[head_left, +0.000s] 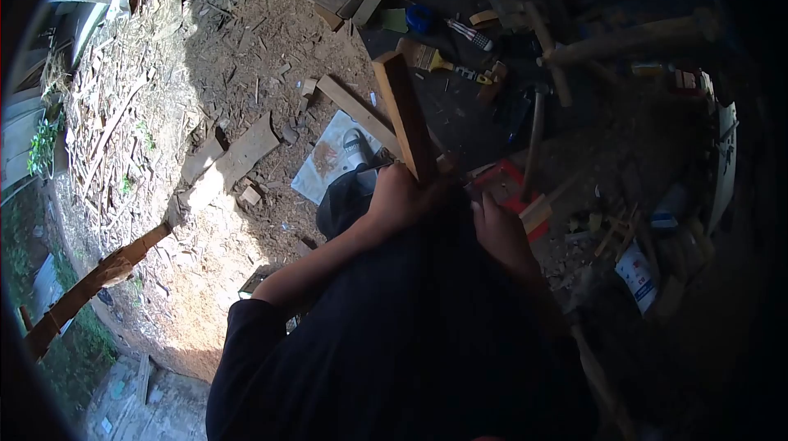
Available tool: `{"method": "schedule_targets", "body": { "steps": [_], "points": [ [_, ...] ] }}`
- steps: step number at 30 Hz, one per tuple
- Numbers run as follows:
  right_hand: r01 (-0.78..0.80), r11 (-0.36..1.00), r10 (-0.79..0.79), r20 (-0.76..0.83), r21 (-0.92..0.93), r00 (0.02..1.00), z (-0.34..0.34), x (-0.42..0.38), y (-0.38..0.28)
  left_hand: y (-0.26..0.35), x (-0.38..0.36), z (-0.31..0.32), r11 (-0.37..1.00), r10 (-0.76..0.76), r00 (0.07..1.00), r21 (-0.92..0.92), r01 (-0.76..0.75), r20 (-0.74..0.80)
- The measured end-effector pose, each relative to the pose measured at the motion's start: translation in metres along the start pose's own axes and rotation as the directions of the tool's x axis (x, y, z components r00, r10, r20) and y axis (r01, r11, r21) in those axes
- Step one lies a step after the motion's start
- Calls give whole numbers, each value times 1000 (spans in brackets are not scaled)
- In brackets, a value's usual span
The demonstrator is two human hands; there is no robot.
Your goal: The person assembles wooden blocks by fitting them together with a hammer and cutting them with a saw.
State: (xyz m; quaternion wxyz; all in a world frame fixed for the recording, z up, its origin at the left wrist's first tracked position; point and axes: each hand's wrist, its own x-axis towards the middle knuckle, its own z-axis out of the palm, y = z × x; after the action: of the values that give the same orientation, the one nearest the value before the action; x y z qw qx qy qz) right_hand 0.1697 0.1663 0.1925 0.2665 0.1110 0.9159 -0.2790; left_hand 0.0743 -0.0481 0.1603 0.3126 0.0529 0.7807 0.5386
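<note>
My left hand [396,196] is closed around a squared length of wood [406,117], which sticks up and away from my body. Its lower end lies in shadow against my dark clothing. My right hand [499,231] is beside that lower end, fingers curled inward. What those fingers hold, if anything, is too dark to make out. Just past the right hand sits a red tray-like object [510,178], partly hidden. A shoe [354,145] shows on a pale board [308,174] beyond my left hand.
A dark surface ahead carries a paintbrush [423,55], a blue tape measure [419,18], a remote control [469,34] and a hammer [535,125]. Planks [250,145] and wood chips cover the ground at left. A white container [636,275] lies at right.
</note>
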Motion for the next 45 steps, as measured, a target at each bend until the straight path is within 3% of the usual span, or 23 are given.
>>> {"method": "schedule_targets", "body": {
  "steps": [3,6,9,12,15,18,21,27,30,33,36,39,42,45],
  "points": [
    [1,1000,-1,25,5,1000,13,-16,16,-11,-4,1,990,37,999,-135,-38,-16],
    [26,998,-29,37,59,999,15,-29,40,-6,-2,-10,943,-141,989,-297,150,52],
    [-43,994,36,69,102,997,-8,-2,-17,7,-11,-3,990,138,989,-36,-140,-59],
    [75,991,-73,-25,113,997,9,-20,14,7,-10,-3,985,175,984,10,-175,-11],
    [20,994,-26,51,110,998,-2,-31,19,10,-8,-7,994,41,998,-95,-46,-57],
    [-58,995,55,39,78,998,12,-1,1,1,-7,-6,996,91,995,-15,-92,-34],
    [32,999,-33,39,20,999,9,-32,18,1,-12,-4,997,78,995,16,-77,-59],
    [-60,993,50,98,101,994,-7,-6,-13,6,-14,-2,993,117,993,32,-117,4],
    [59,994,-57,-22,92,998,8,-35,22,4,-13,3,974,187,982,135,-181,-36],
    [-23,993,14,71,117,997,-1,-16,3,-10,-14,3,993,118,993,8,-118,2],
    [-34,993,26,67,116,997,3,-17,-5,-4,-17,0,998,69,998,9,-69,-2],
    [76,985,-76,-11,155,997,14,-37,22,-9,-16,-6,991,116,992,-65,-119,-47],
    [-44,985,32,78,164,996,-6,-10,-12,-6,-20,-1,969,229,973,94,-228,-5],
    [52,987,-59,44,151,997,6,-33,13,-1,-17,-7,987,158,987,28,-158,-23]
  ]
}}
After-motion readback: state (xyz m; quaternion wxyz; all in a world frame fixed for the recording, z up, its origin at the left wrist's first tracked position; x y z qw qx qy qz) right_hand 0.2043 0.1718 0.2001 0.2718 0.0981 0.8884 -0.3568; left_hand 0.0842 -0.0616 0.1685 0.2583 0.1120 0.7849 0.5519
